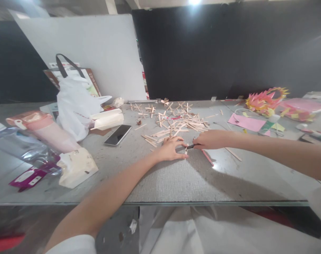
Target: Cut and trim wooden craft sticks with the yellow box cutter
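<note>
My left hand (171,148) rests on the grey table (176,180) with its fingers curled down onto a small wooden stick piece (185,150). My right hand (210,139) is closed round a thin dark-tipped tool (190,146) whose tip points at that piece beside the left fingers. A pink pencil-like stick (207,157) lies just under the right hand. Behind both hands spreads a pile of several wooden sticks (176,123), some glued into crosses.
A black phone (118,135) lies left of the sticks. Further left are a white plastic bag (74,106), a pink bottle (43,130), a clear bottle (14,144) and a white tissue pack (77,167). Pink paper (246,122) and a colourful paper craft (265,100) sit at the right.
</note>
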`<state>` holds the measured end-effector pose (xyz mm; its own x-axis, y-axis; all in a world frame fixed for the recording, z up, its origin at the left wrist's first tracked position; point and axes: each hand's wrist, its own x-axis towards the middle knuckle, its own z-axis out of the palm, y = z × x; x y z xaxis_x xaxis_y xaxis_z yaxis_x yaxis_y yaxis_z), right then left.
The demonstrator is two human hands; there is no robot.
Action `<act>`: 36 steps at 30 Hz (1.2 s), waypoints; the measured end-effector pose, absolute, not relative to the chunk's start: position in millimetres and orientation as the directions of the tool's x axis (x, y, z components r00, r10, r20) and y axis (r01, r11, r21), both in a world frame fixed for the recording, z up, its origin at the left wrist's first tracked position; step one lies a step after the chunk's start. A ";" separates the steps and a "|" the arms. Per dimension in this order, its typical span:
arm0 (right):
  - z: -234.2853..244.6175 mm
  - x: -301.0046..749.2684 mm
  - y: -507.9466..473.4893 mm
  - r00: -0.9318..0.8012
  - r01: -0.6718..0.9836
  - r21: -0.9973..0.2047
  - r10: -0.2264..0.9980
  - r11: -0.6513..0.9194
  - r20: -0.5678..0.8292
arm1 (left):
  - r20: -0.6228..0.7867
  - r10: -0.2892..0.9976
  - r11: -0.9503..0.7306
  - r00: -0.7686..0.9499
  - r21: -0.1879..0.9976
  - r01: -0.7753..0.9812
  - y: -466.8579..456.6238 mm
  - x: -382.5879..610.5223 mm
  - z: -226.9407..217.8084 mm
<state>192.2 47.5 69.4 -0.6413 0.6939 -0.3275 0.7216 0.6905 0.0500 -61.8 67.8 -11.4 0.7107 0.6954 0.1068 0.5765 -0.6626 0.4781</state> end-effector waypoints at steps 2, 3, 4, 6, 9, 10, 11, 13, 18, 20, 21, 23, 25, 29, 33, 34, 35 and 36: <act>69.5 190.4 46.0 -0.641 0.721 0.060 0.697 0.690 -0.321 | 0.112 0.697 -0.663 0.709 0.477 0.577 67.3 -61.3 -11.4; 69.7 188.9 45.2 -0.638 0.722 0.065 0.699 0.689 -0.322 | 0.113 0.696 -0.664 0.709 0.476 0.576 67.1 -61.1 -11.4; 70.0 187.1 44.6 -0.634 0.723 0.072 0.702 0.687 -0.324 | 0.115 0.695 -0.666 0.709 0.475 0.576 66.9 -60.9 -11.4; 70.7 183.1 43.8 -0.619 0.729 0.094 0.711 0.678 -0.333 | 0.116 0.694 -0.667 0.710 0.475 0.574 66.7 -60.7 -11.5; 73.1 177.1 44.2 -0.586 0.741 0.125 0.726 0.660 -0.359 | 0.114 0.698 -0.663 0.707 0.477 0.578 67.1 -60.9 -11.8; 74.4 175.2 44.7 -0.581 0.742 0.127 0.726 0.658 -0.367 | 0.111 0.700 -0.660 0.706 0.477 0.580 67.2 -61.1 -11.7; 76.2 173.2 45.5 -0.581 0.741 0.124 0.723 0.660 -0.375 | 0.108 0.700 -0.659 0.706 0.478 0.581 67.4 -61.3 -11.6; 80.8 168.5 47.0 -0.587 0.734 0.108 0.706 0.671 -0.397 | 0.097 0.703 -0.653 0.705 0.482 0.585 67.6 -61.6 -11.3; 95.7 151.6 47.7 -0.552 0.738 0.113 0.692 0.665 -0.466 | 0.085 0.715 -0.636 0.694 0.489 0.597 68.8 -61.1 -12.5; 100.8 144.9 46.8 -0.539 0.744 0.119 0.695 0.658 -0.476 | 0.095 0.711 -0.642 0.697 0.492 0.588 69.2 -60.6 -13.5; 102.8 142.1 46.4 -0.535 0.744 0.120 0.693 0.657 -0.482 | 0.099 0.708 -0.645 0.699 0.492 0.584 69.2 -60.5 -13.7; 105.7 137.8 46.2 -0.524 0.741 0.128 0.687 0.659 -0.503 | 0.105 0.704 -0.652 0.703 0.490 0.579 68.6 -60.3 -13.2; 107.7 135.0 46.3 -0.506 0.739 0.143 0.683 0.658 -0.527 | 0.104 0.700 -0.656 0.706 0.484 0.579 67.4 -60.2 -11.6; 109.9 132.3 46.6 -0.495 0.742 0.151 0.686 0.653 -0.534 | 0.093 0.703 -0.653 0.705 0.478 0.588 64.6 -59.6 -7.3; 107.9 134.3 48.6 -0.505 0.751 0.119 0.682 0.649 -0.529 | 0.081 0.712 -0.638 0.698 0.489 0.595 62.7 -59.2 -4.6; 106.0 135.8 49.7 -0.510 0.754 0.109 0.681 0.648 -0.526 | 0.078 0.714 -0.635 0.696 0.491 0.596 62.5 -59.3 -4.3; 103.5 137.7 51.0 -0.515 0.756 0.098 0.680 0.647 -0.522 | 0.076 0.715 -0.633 0.695 0.493 0.597 62.4 -59.4 -4.2; 100.4 139.9 52.5 -0.531 0.759 0.072 0.680 0.647 -0.505 | 0.075 0.716 -0.631 0.694 0.494 0.598 62.5 -59.6 -4.2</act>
